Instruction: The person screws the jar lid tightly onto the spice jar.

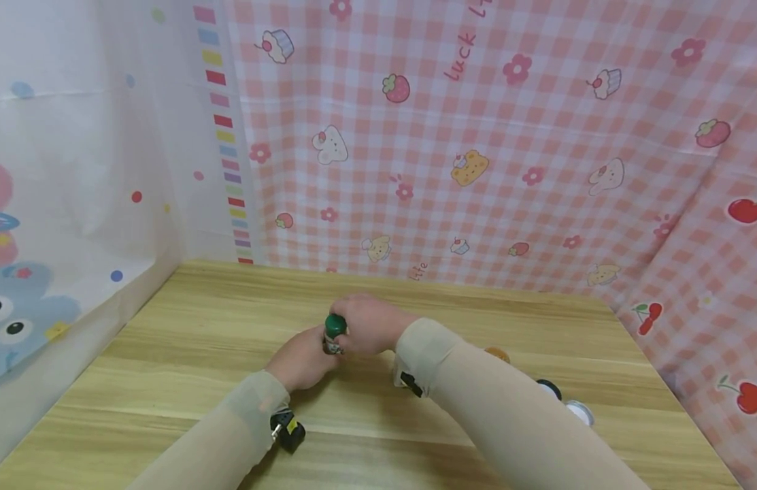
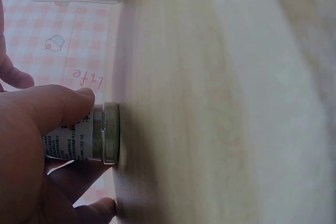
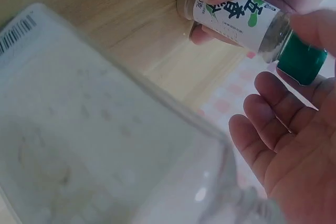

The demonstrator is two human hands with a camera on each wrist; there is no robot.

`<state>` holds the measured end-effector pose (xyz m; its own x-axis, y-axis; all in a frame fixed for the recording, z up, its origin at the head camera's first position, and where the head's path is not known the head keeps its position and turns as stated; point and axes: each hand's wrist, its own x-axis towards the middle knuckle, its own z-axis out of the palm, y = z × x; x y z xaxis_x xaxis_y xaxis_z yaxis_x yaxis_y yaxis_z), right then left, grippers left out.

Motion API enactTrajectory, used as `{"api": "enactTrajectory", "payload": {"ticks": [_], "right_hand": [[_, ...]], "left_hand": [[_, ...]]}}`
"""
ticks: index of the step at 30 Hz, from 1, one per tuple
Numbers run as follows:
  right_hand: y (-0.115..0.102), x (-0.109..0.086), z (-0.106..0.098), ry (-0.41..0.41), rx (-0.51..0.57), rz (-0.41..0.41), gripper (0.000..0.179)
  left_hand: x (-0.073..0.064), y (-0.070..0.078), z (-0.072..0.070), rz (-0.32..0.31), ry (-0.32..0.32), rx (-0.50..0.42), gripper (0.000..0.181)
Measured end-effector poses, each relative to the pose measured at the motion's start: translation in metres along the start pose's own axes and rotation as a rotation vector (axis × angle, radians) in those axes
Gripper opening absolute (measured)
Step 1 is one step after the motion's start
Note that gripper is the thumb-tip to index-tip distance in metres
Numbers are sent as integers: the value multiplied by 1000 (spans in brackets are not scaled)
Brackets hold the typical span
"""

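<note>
A small glass spice jar (image 3: 236, 19) with a white printed label and a green cap (image 3: 304, 59) stands upright on the wooden table. My left hand (image 1: 305, 357) grips it around the body; in the left wrist view the thumb lies across the label and the jar's base (image 2: 111, 134) is right at the tabletop. From the other side my right hand (image 1: 372, 325) pinches the green cap between thumb and index finger. Its other fingers (image 3: 273, 108) spread beside the jar, holding nothing.
A larger clear container with pale contents (image 3: 105, 114) fills much of the right wrist view. Near my right forearm are an orange-brown lid (image 1: 496, 354), a black-rimmed jar (image 1: 548, 389) and a silver-rimmed one (image 1: 579, 412). Pink checked cloth (image 1: 415, 136) hangs behind the table.
</note>
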<state>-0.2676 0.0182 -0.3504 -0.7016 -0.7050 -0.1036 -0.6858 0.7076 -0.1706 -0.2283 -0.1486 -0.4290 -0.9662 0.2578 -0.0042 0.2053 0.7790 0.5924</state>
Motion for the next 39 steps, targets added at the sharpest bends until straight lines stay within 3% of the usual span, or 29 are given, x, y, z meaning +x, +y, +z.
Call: {"api": "enactTrajectory", "payload": {"ticks": [11,27,35,39], "right_hand": [[-1,1,0,-21,-12,13,16],[0,1,3,-11,3,42,27],[2,0,6,15,-1,4,34],[2,1,4,11,-13,-10,26]], "left_hand": [[0,0,1,-10,13,-4,30],[1,-1,1,-3,19,4,31],[3,-3,3,25,20,35,34],[2,-2,2,19,15,30,28]]}}
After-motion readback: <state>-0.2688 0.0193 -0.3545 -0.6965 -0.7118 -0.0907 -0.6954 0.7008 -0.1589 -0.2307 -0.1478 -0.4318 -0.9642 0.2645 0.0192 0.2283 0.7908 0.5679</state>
